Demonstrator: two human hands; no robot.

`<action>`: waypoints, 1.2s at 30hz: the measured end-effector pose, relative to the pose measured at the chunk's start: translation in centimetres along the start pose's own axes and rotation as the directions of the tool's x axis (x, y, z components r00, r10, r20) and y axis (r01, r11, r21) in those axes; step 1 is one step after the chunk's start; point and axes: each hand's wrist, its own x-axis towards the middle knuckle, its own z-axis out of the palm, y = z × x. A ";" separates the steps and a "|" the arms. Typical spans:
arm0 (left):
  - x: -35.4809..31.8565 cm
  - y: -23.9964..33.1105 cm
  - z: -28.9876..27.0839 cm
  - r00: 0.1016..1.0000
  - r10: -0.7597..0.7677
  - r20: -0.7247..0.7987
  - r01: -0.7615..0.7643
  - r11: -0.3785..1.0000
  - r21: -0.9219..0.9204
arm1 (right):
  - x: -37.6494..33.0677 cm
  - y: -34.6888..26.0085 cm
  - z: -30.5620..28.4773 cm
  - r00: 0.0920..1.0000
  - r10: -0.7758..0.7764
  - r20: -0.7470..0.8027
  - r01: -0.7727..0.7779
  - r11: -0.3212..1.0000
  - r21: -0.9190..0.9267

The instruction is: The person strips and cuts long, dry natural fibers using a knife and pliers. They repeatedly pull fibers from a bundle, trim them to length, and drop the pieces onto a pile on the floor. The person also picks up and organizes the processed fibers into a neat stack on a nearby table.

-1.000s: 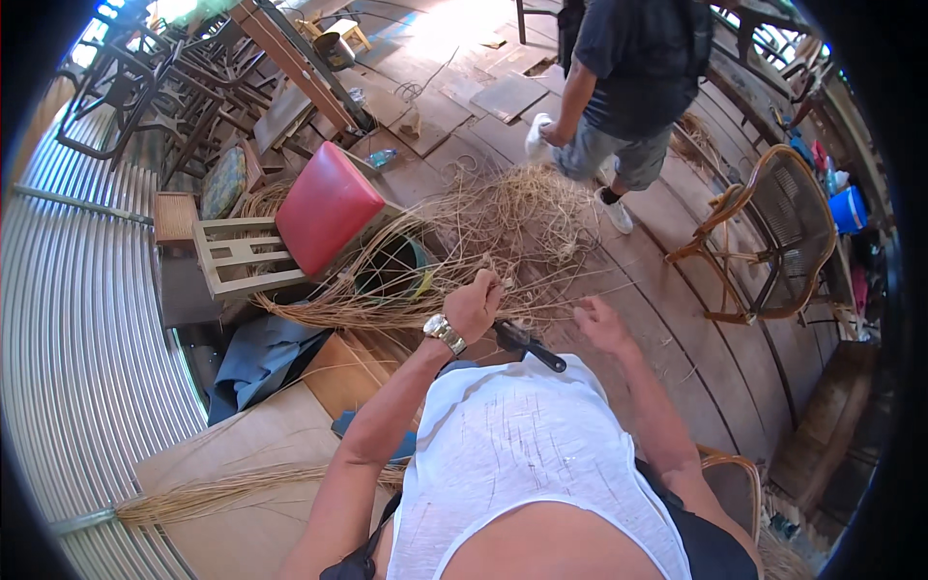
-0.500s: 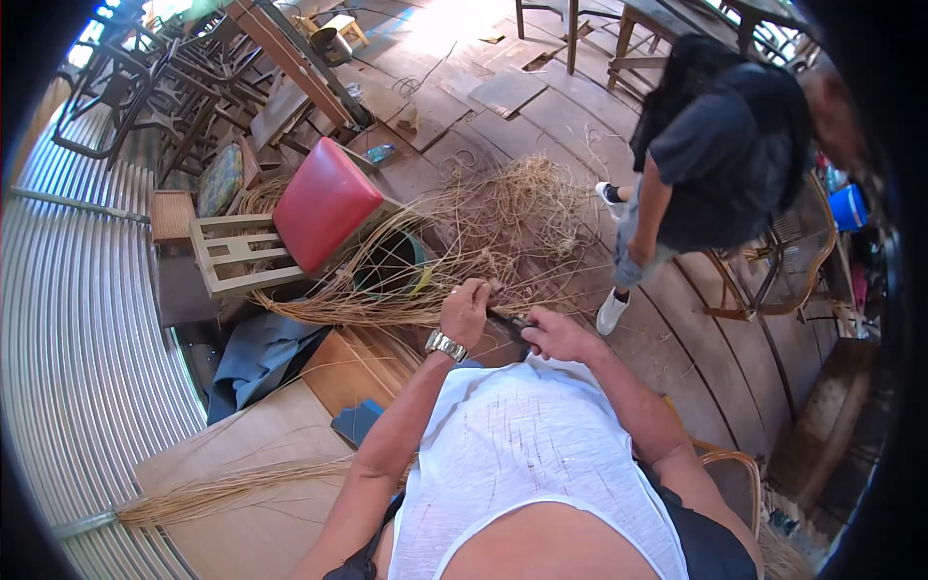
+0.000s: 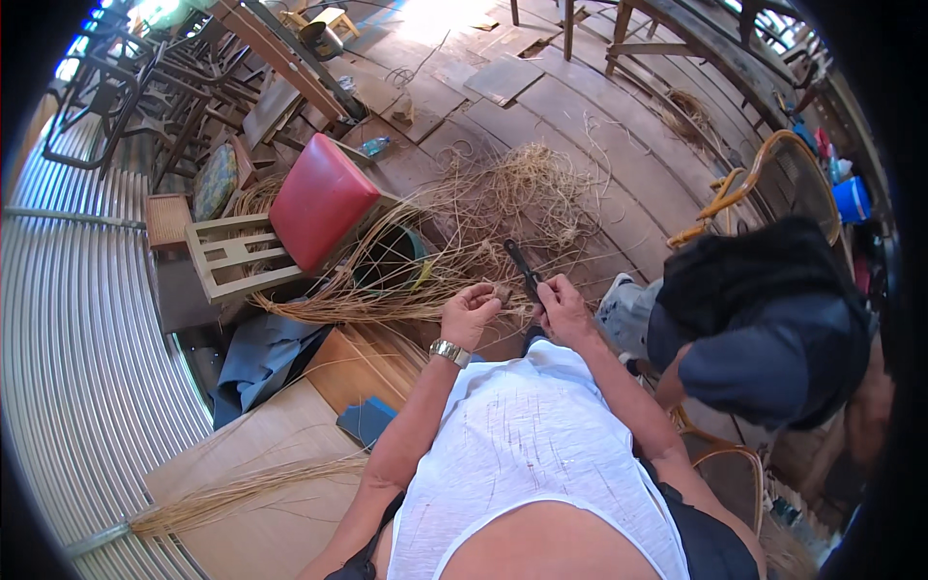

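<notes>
Many pale strands (image 3: 333, 310) cross the green bucket (image 3: 419, 251).

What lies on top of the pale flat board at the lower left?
A bundle of tan strands runs across the board, with thinner loose strands nearby. The person's left forearm hides the board's right side, so anything there cannot be seen.

A red-seated chair (image 3: 324, 205) is resting near a corrugated wall (image 3: 92, 338), dark chair frames (image 3: 179, 126) are standing beyond it, a co-worker (image 3: 759, 338) is bending near a cane-backed chair (image 3: 804, 188), and a blue bucket (image 3: 851, 201) is sitting nearby.
</notes>
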 end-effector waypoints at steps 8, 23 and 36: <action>-0.9 0.9 2.5 0.799 0.520 0.303 -0.599 0.643 0.477 | 0.4 -0.4 -0.9 0.956 0.162 0.246 -0.258 0.863 0.434; -2.1 1.4 1.8 0.887 0.293 0.357 -0.419 0.186 0.889 | 0.8 -0.4 -3.0 0.998 -0.061 -0.032 0.069 0.910 0.408; 1.4 0.2 5.2 0.976 -0.055 0.211 0.004 0.973 0.230 | -0.3 0.2 -3.3 0.997 0.036 0.072 -0.052 0.970 0.237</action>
